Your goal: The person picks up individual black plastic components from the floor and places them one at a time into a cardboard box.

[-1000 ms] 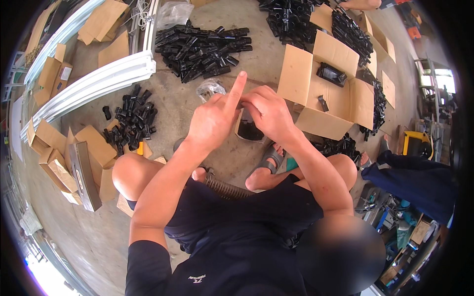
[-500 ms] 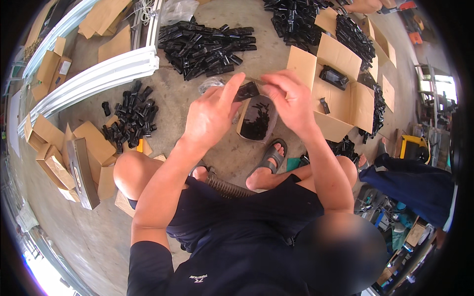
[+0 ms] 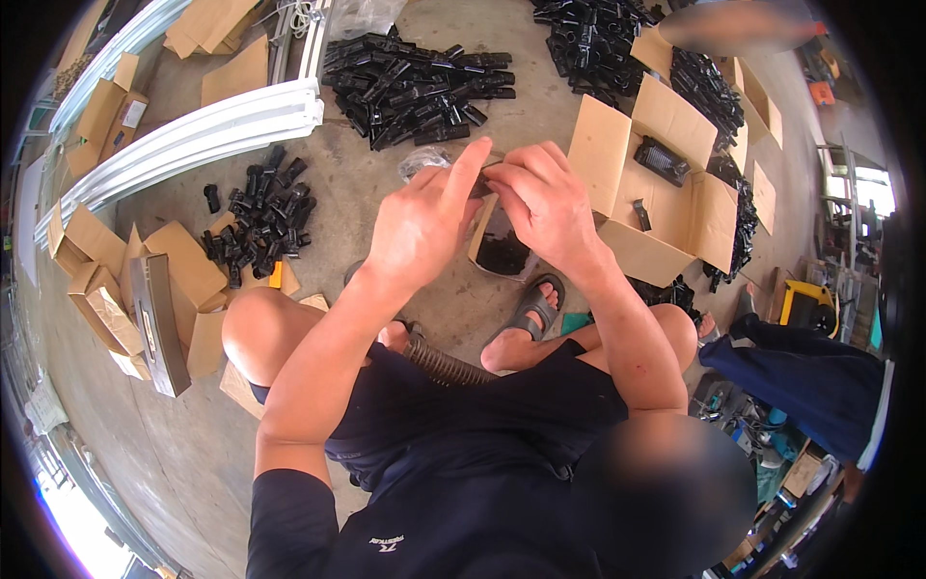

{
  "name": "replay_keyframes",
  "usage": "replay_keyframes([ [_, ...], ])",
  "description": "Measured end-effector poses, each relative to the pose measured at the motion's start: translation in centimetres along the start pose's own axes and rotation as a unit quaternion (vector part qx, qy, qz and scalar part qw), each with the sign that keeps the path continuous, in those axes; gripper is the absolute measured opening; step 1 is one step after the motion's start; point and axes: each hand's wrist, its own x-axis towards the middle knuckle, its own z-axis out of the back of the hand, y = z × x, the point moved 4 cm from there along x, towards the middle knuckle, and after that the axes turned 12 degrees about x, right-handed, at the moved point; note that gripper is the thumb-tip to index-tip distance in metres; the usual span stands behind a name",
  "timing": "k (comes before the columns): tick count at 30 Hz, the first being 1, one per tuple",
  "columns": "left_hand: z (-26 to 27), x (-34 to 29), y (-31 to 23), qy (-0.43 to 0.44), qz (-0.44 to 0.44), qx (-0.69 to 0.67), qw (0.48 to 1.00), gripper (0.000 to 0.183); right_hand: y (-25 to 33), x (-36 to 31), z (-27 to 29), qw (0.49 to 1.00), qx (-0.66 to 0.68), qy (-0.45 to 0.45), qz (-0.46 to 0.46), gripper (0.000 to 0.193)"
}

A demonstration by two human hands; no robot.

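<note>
Above a small open box of little black pieces [image 3: 503,253], my two hands meet around a black plastic part [image 3: 479,186]. My left hand [image 3: 422,220] is closed on the part, its index finger pointing up along the side. From the other side my right hand [image 3: 548,205] pinches at the part, thumb and fingertips together. Most of the part is hidden behind the fingers, so its exact kind does not show. Just beyond the left hand, a crumpled clear plastic bag [image 3: 424,162] lies on the floor.
Piles of black plastic parts lie ahead [image 3: 415,92], at left [image 3: 256,217] and far right [image 3: 588,48]. An open carton [image 3: 656,227] at right holds a ribbed black part [image 3: 662,159]. White rails [image 3: 222,140] and cardboard boxes [image 3: 174,251] occupy the left. A coil spring [image 3: 444,359] sits between my legs.
My right hand has moved in closer to my left, and its fingers now cover more of the black part. The surroundings have shifted slightly in view.
</note>
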Motion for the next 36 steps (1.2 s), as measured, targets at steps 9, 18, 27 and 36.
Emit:
replay_keyframes([
  [9, 0.0, 0.3, -0.7, 0.011, -0.007, 0.019, 1.0, 0.071, 1.1, -0.3, 0.2, 0.995, -0.088, 0.045, -0.005, 0.027],
  [18, 0.0, 0.3, 1.2, -0.003, 0.122, -0.125, 0.985, 0.051, -2.3, 0.0, 2.4, 0.988, 0.022, -0.073, -0.133, 0.014],
  [27, 1.6, 1.5, 3.6, -0.079, 0.322, -0.571, 0.751, 0.028, -13.6, -6.4, -14.9, 0.904, -0.194, 0.343, -0.166, 0.018],
  [36, 1.9, 0.8, 4.0, -0.086, 0.361, -0.691, 0.62, 0.024, -19.2, -12.4, -26.2, 0.886, -0.12, 0.254, -0.369, 0.029],
])
